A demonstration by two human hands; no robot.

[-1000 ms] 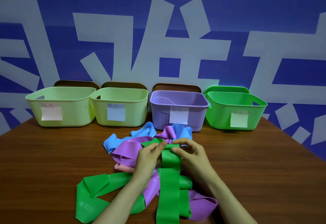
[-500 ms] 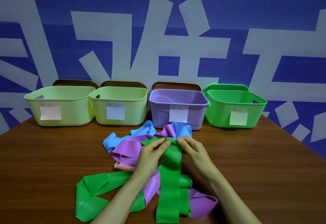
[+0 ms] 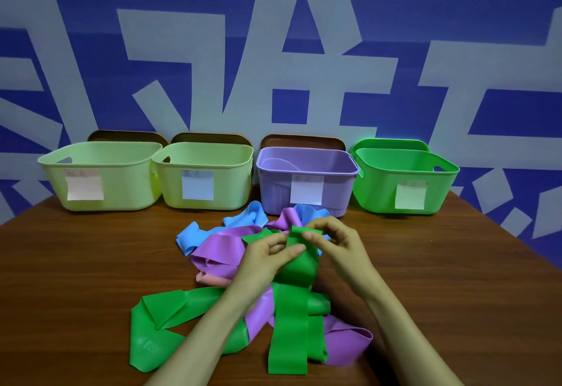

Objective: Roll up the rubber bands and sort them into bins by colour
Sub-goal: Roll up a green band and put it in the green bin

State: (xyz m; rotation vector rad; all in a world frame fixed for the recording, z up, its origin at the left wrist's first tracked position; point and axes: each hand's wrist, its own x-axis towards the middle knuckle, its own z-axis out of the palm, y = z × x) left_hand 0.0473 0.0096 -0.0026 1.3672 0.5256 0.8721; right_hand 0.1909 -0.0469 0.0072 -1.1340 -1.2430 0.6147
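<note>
Pinching the 12 o'clock end of the wide green rubber band (image 3: 296,268), left hand (image 3: 264,259) and right hand (image 3: 340,242) curl round it. A slack grip could let the roll unwind.

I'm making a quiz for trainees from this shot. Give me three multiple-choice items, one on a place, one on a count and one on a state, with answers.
1. Which bin stands farthest right?
A. purple bin
B. green bin
C. yellow bin

2. How many bins stand on the table?
A. two
B. three
C. four

3. What do the left hand and right hand pinch?
A. the far end of a green band
B. a blue band
C. nothing

Answers:
1 B, it ends the row on the right.
2 C, four stand along the wall.
3 A, the fingers of both close on that end.
</note>
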